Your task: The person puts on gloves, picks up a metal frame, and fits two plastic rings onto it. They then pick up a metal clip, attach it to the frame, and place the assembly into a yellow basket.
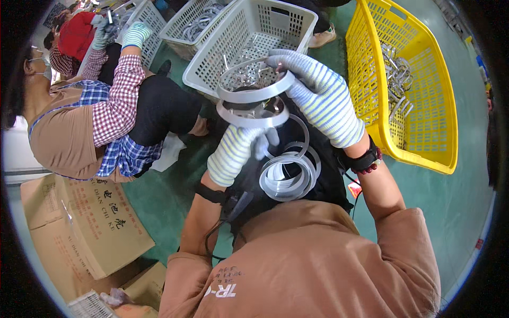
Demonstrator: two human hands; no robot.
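My left hand (238, 151), in a striped knit glove, is closed on the near rim of a pale grey ring (249, 121). Just above that ring, a second pale ring (253, 96) is gripped at its right side by my right hand (323, 95), gloved the same way. The two rings are held one over the other; whether they touch is hard to tell. On my lap, below the hands, lies a loose stack of similar rings (289, 177), with one ring tilted up beside it.
Ahead stands a grey perforated crate (209, 69) with small parts inside. At right is a yellow basket (371, 87) holding metal-looking pieces. Another crate (175, 32) with rings is farther left. A co-worker (69, 127) sits at left, near cardboard boxes (101, 222).
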